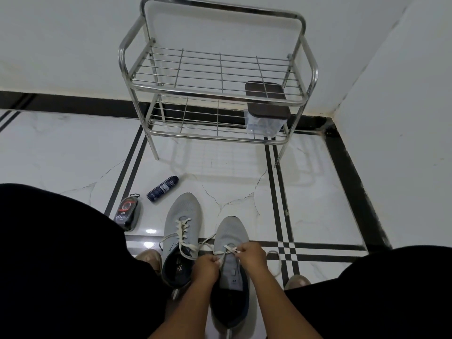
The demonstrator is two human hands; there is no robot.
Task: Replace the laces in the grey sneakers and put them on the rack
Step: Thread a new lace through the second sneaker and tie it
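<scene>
White marble-look floor (pixel 305 211) with black inlay lines, two-tier steel wire rack (pixel 215 77) at the wall.
Both grey mesh sneakers sit side by side on the floor between the person's knees; left hand (pixel 205 265) and right hand (pixel 252 256) each pinch the cream flat lace (pixel 228 250) over the right-side sneaker (pixel 230 241), fingers curled tight; the left-side sneaker (pixel 182 216) lies laced just beside it.

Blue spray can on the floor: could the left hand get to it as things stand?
Probably yes. The blue spray can lies in the open past the left sneaker, nothing over it, but the left hand now pinches the lace.
</scene>
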